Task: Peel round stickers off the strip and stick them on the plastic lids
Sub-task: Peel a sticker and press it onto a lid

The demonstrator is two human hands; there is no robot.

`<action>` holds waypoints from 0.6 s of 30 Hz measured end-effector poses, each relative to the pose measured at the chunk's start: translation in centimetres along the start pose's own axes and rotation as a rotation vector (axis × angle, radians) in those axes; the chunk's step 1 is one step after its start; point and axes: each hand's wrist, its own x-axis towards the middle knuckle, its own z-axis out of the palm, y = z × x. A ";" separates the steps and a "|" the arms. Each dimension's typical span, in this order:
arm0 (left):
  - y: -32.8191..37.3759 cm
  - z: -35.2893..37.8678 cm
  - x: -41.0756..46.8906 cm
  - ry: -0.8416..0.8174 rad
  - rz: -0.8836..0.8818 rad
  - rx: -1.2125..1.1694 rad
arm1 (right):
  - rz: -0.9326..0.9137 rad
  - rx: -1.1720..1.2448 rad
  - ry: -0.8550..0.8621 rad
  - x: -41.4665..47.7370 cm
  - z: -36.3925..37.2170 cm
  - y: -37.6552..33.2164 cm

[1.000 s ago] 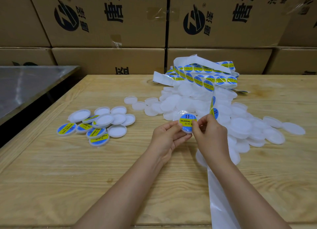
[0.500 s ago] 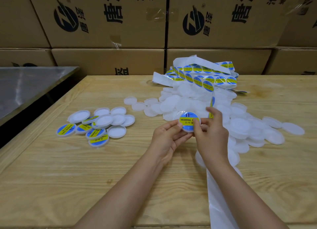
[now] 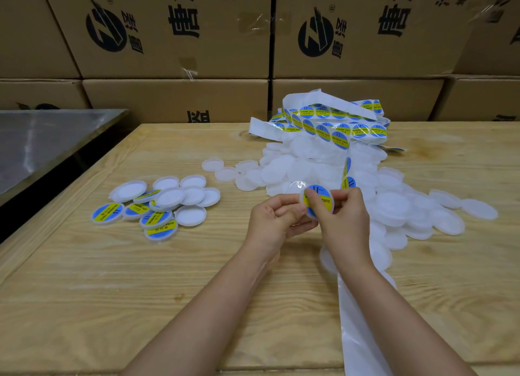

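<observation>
Between both hands sits a white plastic lid (image 3: 320, 198) with a blue and yellow round sticker on it. My left hand (image 3: 277, 221) holds the lid's left edge with curled fingers. My right hand (image 3: 342, 216) grips its right side, thumb pressing across the sticker face. The sticker strip (image 3: 323, 122) lies bunched at the back on a pile of bare white lids (image 3: 394, 204); one strand hangs down to my right hand, and the empty backing (image 3: 363, 333) trails toward me under my right forearm.
A group of finished stickered lids and upturned lids (image 3: 157, 204) lies on the wooden table (image 3: 140, 285) to the left. Cardboard boxes (image 3: 174, 32) wall off the back. A metal table (image 3: 42, 139) stands at the far left across a gap.
My right thumb has slid over the sticker face, covering part of it. The lid has shifted slightly right and turned toward my right hand. The piles have not moved.
</observation>
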 end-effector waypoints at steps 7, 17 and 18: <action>0.4 -0.8 0.4 0.024 -0.074 -0.174 | -0.056 0.074 -0.193 0.3 0.1 0.1; 0.6 -1.1 0.5 0.054 -0.124 -0.119 | -0.167 -0.025 -0.135 0.3 -0.4 0.3; 0.5 -1.0 0.6 0.070 -0.126 -0.100 | -0.174 -0.039 -0.128 0.2 -0.3 0.3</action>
